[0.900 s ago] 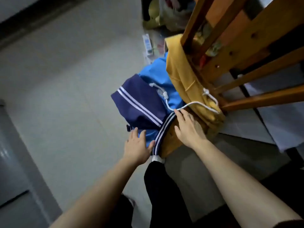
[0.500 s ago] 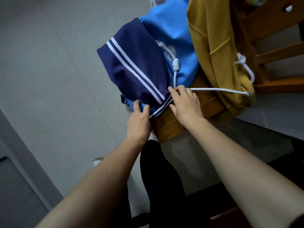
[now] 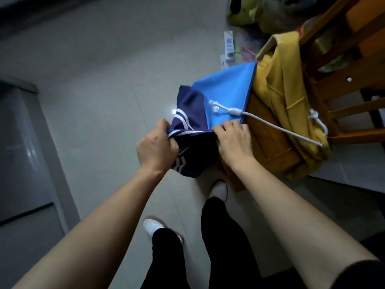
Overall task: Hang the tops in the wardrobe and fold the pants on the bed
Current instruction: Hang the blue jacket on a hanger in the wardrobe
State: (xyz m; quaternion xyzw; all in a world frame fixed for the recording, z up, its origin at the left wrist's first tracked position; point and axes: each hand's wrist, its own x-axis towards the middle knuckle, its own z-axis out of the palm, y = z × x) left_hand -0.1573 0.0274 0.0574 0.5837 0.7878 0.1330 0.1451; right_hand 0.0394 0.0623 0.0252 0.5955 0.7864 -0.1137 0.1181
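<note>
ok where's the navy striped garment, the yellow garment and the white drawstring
navy striped garment (image 3: 190,105): head view, plain navy panel above the white stripes
yellow garment (image 3: 277,84): head view, middle of its draped body
white drawstring (image 3: 279,127): head view, midway along the stretched cord

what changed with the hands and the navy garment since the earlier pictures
The left hand, which lay flat on the navy garment, now grips a bunch of it; the right hand now pinches its striped hem. Together they have lifted that edge off the chair toward the person, hem stretched between them. The yellow hoodie, blue top and white cord stayed on the chair.
</note>
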